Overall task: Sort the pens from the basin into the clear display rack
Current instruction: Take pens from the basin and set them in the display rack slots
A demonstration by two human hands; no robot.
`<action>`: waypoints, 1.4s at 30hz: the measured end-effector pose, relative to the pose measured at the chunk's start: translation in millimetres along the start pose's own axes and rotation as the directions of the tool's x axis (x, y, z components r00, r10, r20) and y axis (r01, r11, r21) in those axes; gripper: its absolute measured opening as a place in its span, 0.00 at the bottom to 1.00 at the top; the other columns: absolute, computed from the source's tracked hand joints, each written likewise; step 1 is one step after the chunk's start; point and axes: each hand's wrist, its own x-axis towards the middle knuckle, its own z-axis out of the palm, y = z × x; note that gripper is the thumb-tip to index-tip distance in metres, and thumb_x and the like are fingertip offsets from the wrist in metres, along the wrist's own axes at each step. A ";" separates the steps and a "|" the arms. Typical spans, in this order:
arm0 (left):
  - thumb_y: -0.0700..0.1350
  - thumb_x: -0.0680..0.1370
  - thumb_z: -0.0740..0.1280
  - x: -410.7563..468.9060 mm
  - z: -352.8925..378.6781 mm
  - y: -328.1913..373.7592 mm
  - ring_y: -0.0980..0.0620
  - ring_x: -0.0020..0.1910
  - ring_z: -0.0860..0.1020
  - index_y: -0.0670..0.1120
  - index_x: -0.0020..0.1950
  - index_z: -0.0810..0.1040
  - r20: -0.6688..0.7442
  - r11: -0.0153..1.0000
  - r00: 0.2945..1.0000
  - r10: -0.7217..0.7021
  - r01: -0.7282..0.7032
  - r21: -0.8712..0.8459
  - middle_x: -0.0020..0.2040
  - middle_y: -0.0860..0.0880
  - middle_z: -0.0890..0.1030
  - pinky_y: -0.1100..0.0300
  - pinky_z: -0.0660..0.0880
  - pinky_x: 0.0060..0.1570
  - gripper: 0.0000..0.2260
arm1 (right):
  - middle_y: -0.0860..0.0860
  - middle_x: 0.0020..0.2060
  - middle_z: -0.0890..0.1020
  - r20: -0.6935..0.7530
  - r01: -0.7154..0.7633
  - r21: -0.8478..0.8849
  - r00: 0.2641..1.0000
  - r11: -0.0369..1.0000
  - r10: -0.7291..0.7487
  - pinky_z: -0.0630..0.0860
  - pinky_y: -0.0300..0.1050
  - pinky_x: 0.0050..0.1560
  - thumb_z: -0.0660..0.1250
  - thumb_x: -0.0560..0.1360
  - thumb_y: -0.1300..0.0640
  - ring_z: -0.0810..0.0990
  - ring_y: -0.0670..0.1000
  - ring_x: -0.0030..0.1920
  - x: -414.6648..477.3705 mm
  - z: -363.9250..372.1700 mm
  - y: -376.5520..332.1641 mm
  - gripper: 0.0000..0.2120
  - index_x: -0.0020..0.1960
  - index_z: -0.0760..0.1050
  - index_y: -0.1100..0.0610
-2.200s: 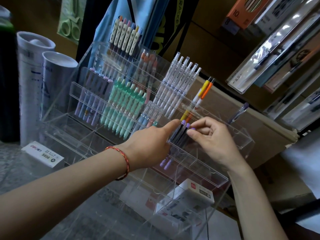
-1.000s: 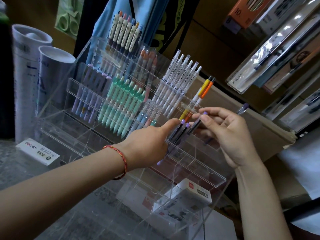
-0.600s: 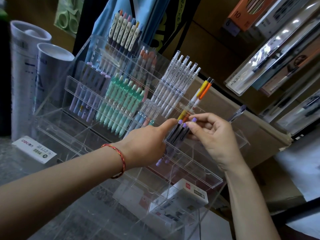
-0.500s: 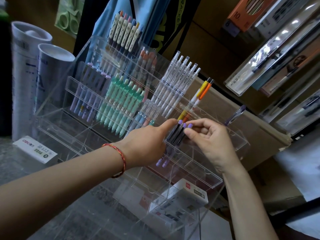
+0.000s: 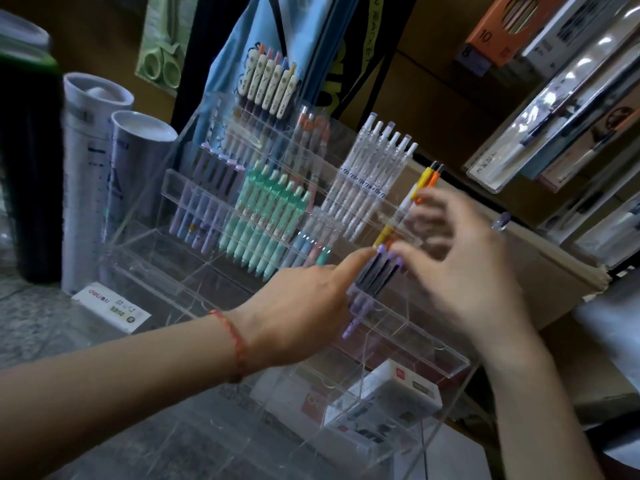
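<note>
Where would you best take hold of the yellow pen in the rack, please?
Probably by its upper end, from above: the yellow pen leans back with that end free above the rack, while its lower part sits behind the clear wall.

left hand (image 5: 304,306) at the clear display rack (image 5: 415,344), forefinger straight against the dark lilac-capped pens (image 5: 375,271) leaning in a middle compartment. right hand (image 5: 464,278) blurred, fingers spread, thumb just beside the same pen tops. red cord bracelet (image 5: 237,344) on the left wrist. mint-green pens (image 5: 266,220) one tier higher, to the left.
</note>
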 end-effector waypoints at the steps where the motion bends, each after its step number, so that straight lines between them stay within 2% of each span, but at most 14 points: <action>1: 0.44 0.79 0.54 -16.0 -5.2 -5.4 0.53 0.31 0.74 0.51 0.72 0.57 -0.017 0.998 0.997 0.069 -0.069 0.006 0.36 0.54 0.74 0.59 0.72 0.34 0.21 | 0.39 0.51 0.77 -0.089 0.102 0.097 0.992 0.990 -0.093 0.77 0.37 0.53 0.70 0.71 0.57 0.77 0.40 0.52 -2.1 0.3 -15.8 0.21 0.60 0.68 0.44; 4: 0.48 0.75 0.54 -80.2 -25.4 -34.3 0.52 0.35 0.78 0.51 0.56 0.73 0.149 0.999 0.988 0.030 -0.036 0.038 0.43 0.53 0.81 0.62 0.71 0.31 0.13 | 0.44 0.41 0.80 -0.132 0.332 0.376 0.943 0.865 -0.305 0.76 0.34 0.45 0.68 0.74 0.61 0.80 0.42 0.44 -18.6 35.9 -64.1 0.11 0.51 0.72 0.49; 7: 0.56 0.68 0.50 -158.9 -43.2 -77.3 0.48 0.47 0.78 0.47 0.51 0.77 0.380 0.925 0.846 -0.375 0.366 0.101 0.49 0.49 0.81 0.64 0.71 0.44 0.23 | 0.48 0.39 0.82 0.325 0.089 0.720 0.833 0.688 -0.448 0.78 0.40 0.46 0.68 0.72 0.61 0.81 0.44 0.41 -67.0 117.2 -108.6 0.09 0.48 0.76 0.49; 9: 0.59 0.66 0.51 -218.2 -54.1 -112.6 0.44 0.51 0.78 0.41 0.51 0.78 0.502 0.779 0.624 -0.600 0.598 0.188 0.51 0.42 0.81 0.57 0.73 0.50 0.28 | 0.46 0.39 0.82 0.597 -0.081 0.704 0.606 0.706 -0.526 0.75 0.35 0.44 0.68 0.72 0.62 0.80 0.40 0.39 -110.3 175.0 -132.3 0.10 0.48 0.77 0.49; 11: 0.51 0.74 0.59 -274.6 -66.0 -136.6 0.44 0.49 0.78 0.39 0.50 0.79 0.519 0.646 0.446 -0.729 0.699 0.306 0.50 0.40 0.81 0.57 0.72 0.47 0.18 | 0.45 0.38 0.80 0.738 -0.104 0.622 0.409 0.776 -0.537 0.70 0.30 0.42 0.66 0.72 0.65 0.77 0.38 0.37 -153.2 230.7 -143.1 0.10 0.51 0.77 0.54; 14: 0.40 0.76 0.62 -346.1 -78.2 -148.9 0.47 0.40 0.76 0.37 0.50 0.79 0.490 0.466 0.267 -0.830 0.816 0.343 0.47 0.39 0.82 0.63 0.67 0.39 0.09 | 0.55 0.50 0.79 0.800 0.166 0.503 0.283 0.848 -0.529 0.73 0.42 0.49 0.61 0.74 0.64 0.78 0.53 0.52 -195.3 292.3 -145.5 0.10 0.54 0.73 0.58; 16: 0.39 0.76 0.62 -380.5 -79.7 -144.5 0.52 0.38 0.74 0.40 0.48 0.80 0.468 0.400 0.208 -0.859 0.843 0.360 0.42 0.44 0.81 0.66 0.67 0.35 0.08 | 0.57 0.57 0.75 0.830 0.312 0.404 0.270 0.860 -0.488 0.70 0.47 0.54 0.59 0.75 0.62 0.73 0.57 0.59 -209.4 316.7 -139.4 0.11 0.57 0.70 0.59; 18: 0.40 0.75 0.62 -407.0 -71.6 -138.7 0.52 0.39 0.75 0.44 0.44 0.79 0.412 0.358 0.201 -0.889 0.865 0.351 0.39 0.49 0.77 0.63 0.68 0.37 0.06 | 0.56 0.58 0.73 0.829 0.368 0.379 0.272 0.849 -0.488 0.67 0.46 0.57 0.60 0.75 0.62 0.71 0.57 0.61 -220.1 332.7 -133.3 0.13 0.60 0.69 0.59; 21: 0.52 0.75 0.65 -421.9 -51.2 -117.1 0.51 0.41 0.75 0.52 0.36 0.70 0.433 0.369 0.191 -0.881 0.851 0.375 0.37 0.54 0.73 0.60 0.69 0.40 0.10 | 0.56 0.59 0.70 0.836 0.440 0.406 0.174 0.801 -0.519 0.64 0.46 0.60 0.62 0.74 0.62 0.69 0.56 0.62 -234.2 346.9 -128.1 0.15 0.61 0.68 0.58; 25: 0.63 0.72 0.64 -415.2 -22.0 -98.9 0.49 0.50 0.76 0.50 0.45 0.73 0.536 0.457 0.181 -0.825 0.771 0.443 0.48 0.49 0.78 0.58 0.69 0.43 0.16 | 0.56 0.60 0.70 0.850 0.538 0.378 0.123 0.754 -0.513 0.64 0.46 0.60 0.62 0.76 0.58 0.68 0.55 0.63 -235.3 358.9 -127.2 0.13 0.60 0.69 0.59; 32: 0.52 0.76 0.62 -415.9 -9.9 -109.5 0.46 0.54 0.75 0.48 0.48 0.72 0.522 0.446 0.173 -0.835 0.768 0.459 0.55 0.46 0.76 0.56 0.69 0.46 0.08 | 0.54 0.56 0.73 0.788 0.580 0.413 0.158 0.702 -0.594 0.62 0.44 0.58 0.63 0.77 0.53 0.68 0.54 0.59 -227.0 368.8 -129.8 0.12 0.56 0.73 0.58; 35: 0.52 0.78 0.60 -414.7 -14.8 -115.3 0.46 0.51 0.75 0.50 0.46 0.67 0.468 0.440 0.221 -0.855 0.787 0.432 0.53 0.46 0.77 0.59 0.65 0.39 0.07 | 0.52 0.53 0.76 0.766 0.436 0.461 0.245 0.773 -0.595 0.64 0.43 0.56 0.62 0.78 0.54 0.71 0.53 0.56 -221.3 366.3 -132.5 0.08 0.54 0.72 0.57; 39: 0.52 0.78 0.59 -413.2 -21.3 -124.6 0.48 0.45 0.74 0.50 0.46 0.64 0.387 0.446 0.288 -0.876 0.790 0.422 0.48 0.49 0.74 0.60 0.63 0.35 0.07 | 0.47 0.41 0.78 0.876 -0.122 0.431 0.292 0.894 -0.383 0.73 0.41 0.46 0.68 0.75 0.57 0.77 0.45 0.41 -212.9 368.4 -143.1 0.03 0.46 0.74 0.54; 42: 0.50 0.79 0.57 -412.2 -21.9 -133.6 0.51 0.39 0.70 0.47 0.46 0.67 0.311 0.427 0.318 -0.896 0.813 0.397 0.43 0.51 0.72 0.64 0.59 0.27 0.07 | 0.48 0.43 0.79 0.905 -0.148 0.369 0.281 0.917 -0.319 0.74 0.42 0.50 0.70 0.72 0.60 0.77 0.48 0.46 -207.6 372.6 -147.8 0.06 0.46 0.75 0.54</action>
